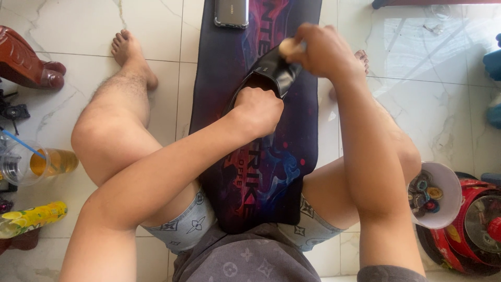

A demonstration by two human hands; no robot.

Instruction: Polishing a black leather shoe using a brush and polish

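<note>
A black leather shoe [271,73] is steadied on a dark printed mat [261,172] by the left hand [258,109], fingers closed inside its opening, w/ the upper thus turned up toward the right hand [323,52], fingers gripped round a pale brush [290,47] pressed on it. A white tub of small tins [436,194] sits near the right knee.

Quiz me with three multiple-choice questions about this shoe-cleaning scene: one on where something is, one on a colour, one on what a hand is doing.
1. Where does the phone lie?
A. on the mat's far end
B. in the white bowl
C. beside the drink cup

2. What colour is the shoe?
A. white
B. black
C. red

3. What does the right hand do?
A. rests empty on a knee
B. presses a pale pad to the shoe
C. lifts the cup

Answers: 1 A, it sits atop the dark mat. 2 B, glossy black leather. 3 B, while the left hand grips the shoe's opening.
</note>
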